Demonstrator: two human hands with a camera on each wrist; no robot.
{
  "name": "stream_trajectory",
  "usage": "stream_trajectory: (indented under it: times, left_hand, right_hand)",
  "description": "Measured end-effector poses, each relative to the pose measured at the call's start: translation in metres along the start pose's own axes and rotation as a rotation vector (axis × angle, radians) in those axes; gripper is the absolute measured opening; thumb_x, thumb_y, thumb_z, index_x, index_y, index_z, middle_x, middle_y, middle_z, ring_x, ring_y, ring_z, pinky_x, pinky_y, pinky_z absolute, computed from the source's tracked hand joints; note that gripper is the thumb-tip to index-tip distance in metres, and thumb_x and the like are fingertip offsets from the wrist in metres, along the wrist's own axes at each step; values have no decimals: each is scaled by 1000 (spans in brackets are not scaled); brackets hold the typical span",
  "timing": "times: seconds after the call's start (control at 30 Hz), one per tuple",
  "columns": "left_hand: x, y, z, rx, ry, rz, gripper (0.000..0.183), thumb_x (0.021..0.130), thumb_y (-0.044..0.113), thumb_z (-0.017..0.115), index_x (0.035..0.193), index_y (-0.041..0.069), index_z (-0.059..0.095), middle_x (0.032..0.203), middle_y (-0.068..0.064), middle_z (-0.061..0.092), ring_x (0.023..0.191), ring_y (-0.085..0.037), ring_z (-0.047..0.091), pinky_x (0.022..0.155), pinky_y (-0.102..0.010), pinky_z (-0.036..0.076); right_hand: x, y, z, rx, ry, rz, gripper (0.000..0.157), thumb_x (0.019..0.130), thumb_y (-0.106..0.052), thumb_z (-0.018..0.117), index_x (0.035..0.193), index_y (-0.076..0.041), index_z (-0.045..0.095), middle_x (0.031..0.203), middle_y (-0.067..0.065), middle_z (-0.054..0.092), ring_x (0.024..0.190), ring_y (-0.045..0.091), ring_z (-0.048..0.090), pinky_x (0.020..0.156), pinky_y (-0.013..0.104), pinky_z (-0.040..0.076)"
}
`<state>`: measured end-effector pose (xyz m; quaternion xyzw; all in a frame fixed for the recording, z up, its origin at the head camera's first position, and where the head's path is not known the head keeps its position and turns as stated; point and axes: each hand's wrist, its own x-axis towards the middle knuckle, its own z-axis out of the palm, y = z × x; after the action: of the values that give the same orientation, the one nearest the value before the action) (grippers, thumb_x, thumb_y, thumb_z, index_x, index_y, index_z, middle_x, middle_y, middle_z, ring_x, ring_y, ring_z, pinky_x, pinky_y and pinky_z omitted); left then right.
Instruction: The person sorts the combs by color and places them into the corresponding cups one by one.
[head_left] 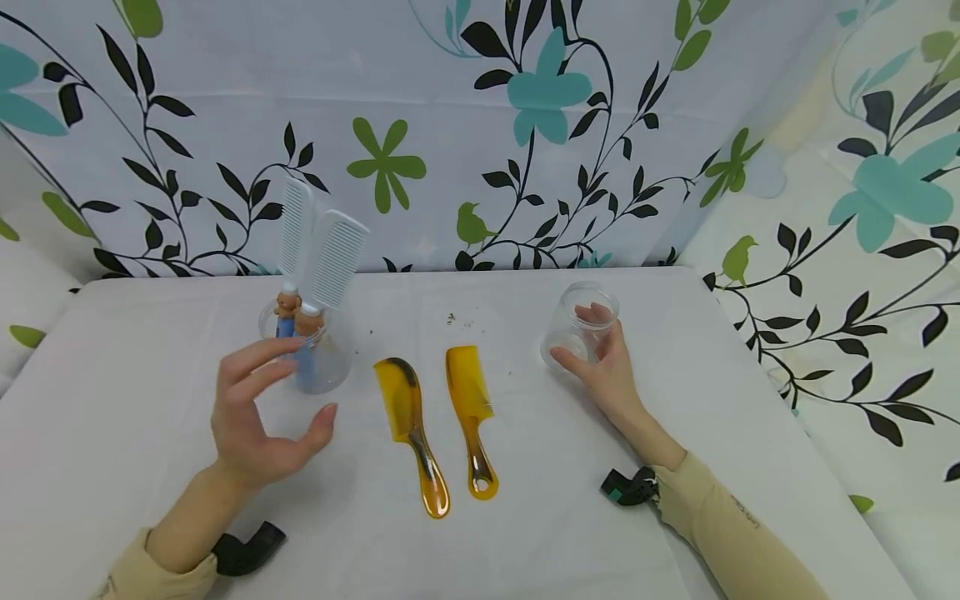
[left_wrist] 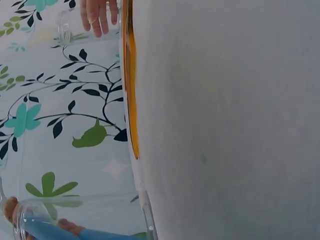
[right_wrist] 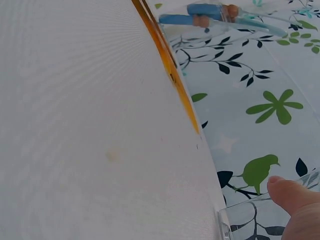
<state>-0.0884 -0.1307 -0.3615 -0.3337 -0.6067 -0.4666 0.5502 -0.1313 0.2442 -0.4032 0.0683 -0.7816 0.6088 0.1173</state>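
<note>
My right hand (head_left: 611,375) grips a clear jar (head_left: 558,337) standing at the right of the table, thumb in front and fingers round its far side. In the right wrist view the thumb (right_wrist: 290,195) lies against the jar's wall. Over on the left, my left hand (head_left: 258,408) has thumb and fingers spread apart. Its fingertips overlap a second clear jar (head_left: 330,371) in the head view; whether they touch it I cannot tell. Two pale combs (head_left: 337,258) with blue, bear-topped handles (left_wrist: 55,230) stand in that jar, teeth upward.
Two amber combs lie between the hands, one with dark streaks (head_left: 427,475) and one lighter (head_left: 468,383). Small dark specks (head_left: 451,318) dot the white table (head_left: 517,542) behind them. A leaf-patterned curtain (head_left: 420,75) hangs along the back and right.
</note>
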Motion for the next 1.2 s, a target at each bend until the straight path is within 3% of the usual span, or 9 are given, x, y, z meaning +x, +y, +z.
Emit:
stream_trajectory:
  times: [0.07,0.17,0.33,0.43,0.5,0.7,0.93,1.2]
  left_hand:
    - [2,4,3,-12,-136,13,46,89,35,70,98,-8,57,106,-26,62,104,-32,58,100,-23,44]
    - [0,5,5,-7,-330,-63,46,93,36,66,106,-8,61,114,-27,62,108,-36,54,104,-24,40]
    - [-9,2,9,86,-650,-328,53,92,35,66,133,4,55,136,-13,57,125,-29,50,111,-30,37]
    - [-12,4,17,162,-834,-484,63,90,33,71,144,14,47,144,-5,52,131,-25,48,112,-41,41]
    - [-12,6,24,186,-910,-561,66,89,35,73,146,17,45,146,-3,51,132,-26,49,109,-49,44]
    - [-10,7,42,171,-961,-703,58,91,31,71,141,13,50,138,-7,58,125,-30,55,106,-51,46]
    - [-9,3,54,154,-980,-790,57,90,22,73,141,7,51,136,-9,61,124,-31,57,106,-51,47]
    - [-10,-2,71,219,-1073,-918,63,88,21,75,142,3,49,134,-13,61,117,-31,60,99,-48,52]
  right_hand:
    - [0,0,0,-3,-1,3,78,83,1,77,145,2,29,149,21,43,142,33,35,121,53,25]
    - [0,1,0,-5,1,2,78,83,0,77,145,0,30,149,21,43,143,32,35,122,51,24]
    - [0,1,1,-9,1,2,80,82,1,77,145,4,28,149,20,43,143,32,35,122,52,24]
    - [0,0,0,-16,4,7,80,83,0,77,146,5,28,148,18,44,143,32,36,121,53,25]
    - [-1,0,0,-20,3,8,80,83,-1,77,146,4,28,149,17,44,143,32,36,121,53,25]
    - [0,0,0,-6,1,4,79,83,0,77,145,5,29,149,21,43,142,34,36,121,52,25]
    - [0,1,1,-25,2,-7,80,82,1,77,146,6,28,148,24,43,143,33,35,122,50,24]
    - [6,32,-1,-23,17,-3,82,82,-4,80,147,-3,30,149,12,45,143,26,35,123,48,24]
